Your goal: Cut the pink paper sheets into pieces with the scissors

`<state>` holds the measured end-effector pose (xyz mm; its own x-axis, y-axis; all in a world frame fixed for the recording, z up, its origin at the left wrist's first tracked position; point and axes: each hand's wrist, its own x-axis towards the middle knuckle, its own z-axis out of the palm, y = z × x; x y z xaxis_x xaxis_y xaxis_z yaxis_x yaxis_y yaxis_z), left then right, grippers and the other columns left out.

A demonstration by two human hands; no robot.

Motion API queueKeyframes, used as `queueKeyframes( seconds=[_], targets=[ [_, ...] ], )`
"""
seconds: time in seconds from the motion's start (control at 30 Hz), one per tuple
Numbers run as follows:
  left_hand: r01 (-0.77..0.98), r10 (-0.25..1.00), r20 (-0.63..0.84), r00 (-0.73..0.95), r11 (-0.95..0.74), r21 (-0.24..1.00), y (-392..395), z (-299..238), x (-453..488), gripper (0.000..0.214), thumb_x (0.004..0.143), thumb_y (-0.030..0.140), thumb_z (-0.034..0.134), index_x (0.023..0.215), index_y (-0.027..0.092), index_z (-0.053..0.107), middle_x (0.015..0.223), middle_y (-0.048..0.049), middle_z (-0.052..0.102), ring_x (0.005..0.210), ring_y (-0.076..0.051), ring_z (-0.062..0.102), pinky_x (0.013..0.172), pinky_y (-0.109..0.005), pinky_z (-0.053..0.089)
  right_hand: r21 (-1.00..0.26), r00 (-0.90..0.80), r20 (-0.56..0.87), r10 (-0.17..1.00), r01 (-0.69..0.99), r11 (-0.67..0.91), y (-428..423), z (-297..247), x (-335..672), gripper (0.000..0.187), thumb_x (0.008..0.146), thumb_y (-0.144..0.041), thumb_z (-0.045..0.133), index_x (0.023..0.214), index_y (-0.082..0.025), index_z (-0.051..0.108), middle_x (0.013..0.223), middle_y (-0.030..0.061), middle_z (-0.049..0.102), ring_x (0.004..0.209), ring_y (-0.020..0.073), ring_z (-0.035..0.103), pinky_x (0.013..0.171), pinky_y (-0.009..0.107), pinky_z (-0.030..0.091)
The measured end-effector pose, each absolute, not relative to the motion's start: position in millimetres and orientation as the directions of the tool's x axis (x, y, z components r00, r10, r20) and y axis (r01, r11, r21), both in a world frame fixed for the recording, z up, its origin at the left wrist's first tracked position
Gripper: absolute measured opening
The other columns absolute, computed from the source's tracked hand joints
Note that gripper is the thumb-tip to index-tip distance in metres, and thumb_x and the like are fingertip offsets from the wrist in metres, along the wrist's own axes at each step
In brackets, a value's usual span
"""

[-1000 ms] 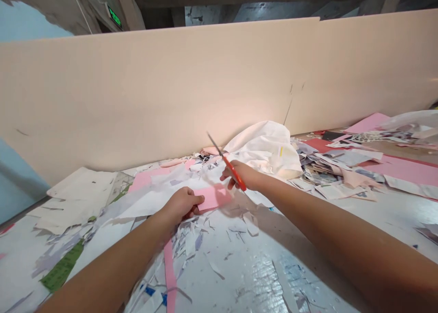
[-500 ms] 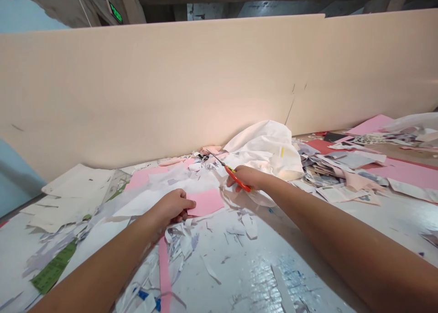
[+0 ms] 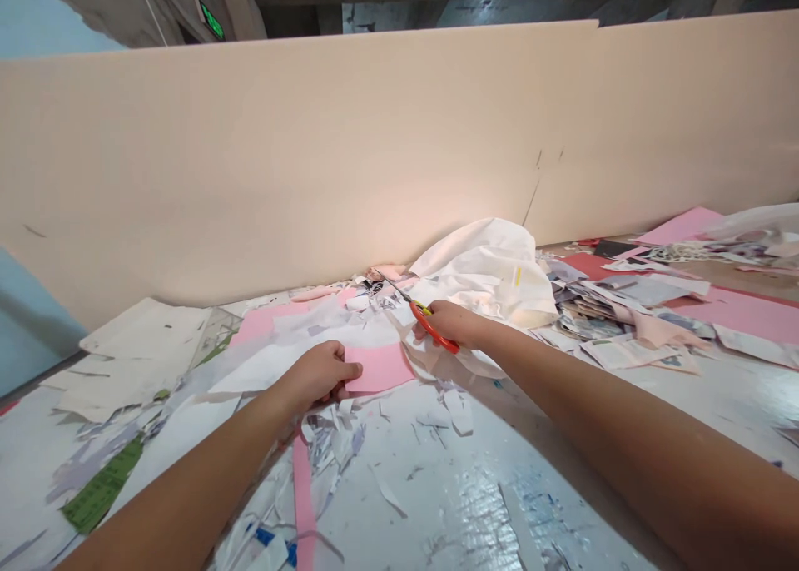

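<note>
My left hand (image 3: 318, 374) is closed on the left edge of a pink paper rectangle (image 3: 380, 366) that rests low over the littered table. My right hand (image 3: 450, 321) grips red-handled scissors (image 3: 417, 311) just right of the paper. Their blades point up and to the left and lie low over the scraps, close to the table. The blades look nearly closed. A crumpled white sheet (image 3: 487, 267) lies right behind my right hand.
A tall beige board (image 3: 374, 155) walls off the back of the table. Paper scraps (image 3: 349, 438) and a pink strip (image 3: 303, 504) litter the front. Piles of cut paper (image 3: 617, 313) and pink sheets (image 3: 742, 309) fill the right; white sheets (image 3: 137, 346) lie at the left.
My right hand has lowered the scissors from raised above the paper to lying low over the scraps behind it. My left hand keeps hold of the pink paper, which has settled lower.
</note>
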<state>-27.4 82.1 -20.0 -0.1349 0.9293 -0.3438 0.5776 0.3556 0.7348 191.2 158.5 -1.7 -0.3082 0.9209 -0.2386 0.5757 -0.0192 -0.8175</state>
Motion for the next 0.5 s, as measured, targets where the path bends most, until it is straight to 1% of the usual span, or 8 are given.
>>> queueKeyframes(
  seconds=[0.1, 0.17, 0.23, 0.37, 0.5],
  targets=[
    [0.614, 0.931, -0.332, -0.151, 0.351, 0.707, 81, -19, -25, 0.027, 0.062, 0.038, 0.056, 0.064, 0.022, 0.034, 0.04, 0.0033, 0.053, 0.03, -0.007, 0.035, 0.032, -0.018, 0.021, -0.766, -0.251, -0.188, 0.95, 0.642, 0.018, 157, -2, 188, 0.023, 0.067, -0.032, 0.058, 0.082, -0.015, 0.052, 0.081, 0.0069, 0.063, 0.057, 0.0129, 0.056, 0.044, 0.02, 0.038],
    [0.644, 0.937, -0.315, -0.154, 0.337, 0.687, 81, -18, -24, 0.026, 0.062, 0.037, 0.056, 0.064, 0.022, 0.034, 0.041, 0.003, 0.053, 0.03, -0.008, 0.036, 0.031, -0.018, 0.022, -0.719, -0.214, -0.15, 0.965, 0.693, 0.042, 153, -3, 183, 0.033, 0.063, -0.037, 0.061, 0.085, -0.015, 0.051, 0.081, 0.0079, 0.062, 0.059, 0.0148, 0.056, 0.043, 0.021, 0.036],
    [0.677, 0.944, -0.294, -0.148, 0.313, 0.666, 79, -17, -22, 0.025, 0.063, 0.037, 0.055, 0.063, 0.022, 0.034, 0.041, 0.0026, 0.054, 0.03, -0.009, 0.038, 0.03, -0.018, 0.022, -0.673, -0.201, -0.118, 0.972, 0.736, 0.07, 148, -5, 177, 0.038, 0.059, -0.038, 0.065, 0.086, -0.015, 0.051, 0.08, 0.0073, 0.061, 0.06, 0.0159, 0.056, 0.042, 0.021, 0.034],
    [0.733, 0.964, -0.235, -0.123, 0.248, 0.633, 76, -16, -21, 0.022, 0.063, 0.036, 0.053, 0.064, 0.023, 0.035, 0.044, 0.0019, 0.057, 0.034, -0.011, 0.044, 0.03, -0.019, 0.024, -0.59, -0.193, -0.103, 0.976, 0.802, 0.097, 138, -12, 169, 0.041, 0.053, -0.032, 0.07, 0.086, -0.016, 0.052, 0.076, 0.0066, 0.061, 0.063, 0.0184, 0.057, 0.043, 0.021, 0.033],
    [0.785, 0.976, -0.186, -0.113, 0.202, 0.586, 76, -9, -29, 0.019, 0.063, 0.037, 0.052, 0.067, 0.022, 0.041, 0.049, 0.0003, 0.06, 0.038, -0.013, 0.05, 0.033, -0.021, 0.029, -0.544, -0.19, -0.129, 0.973, 0.834, 0.091, 135, -17, 167, 0.039, 0.055, -0.032, 0.069, 0.086, -0.016, 0.053, 0.073, 0.0063, 0.061, 0.062, 0.0181, 0.058, 0.043, 0.021, 0.033]
  ],
)
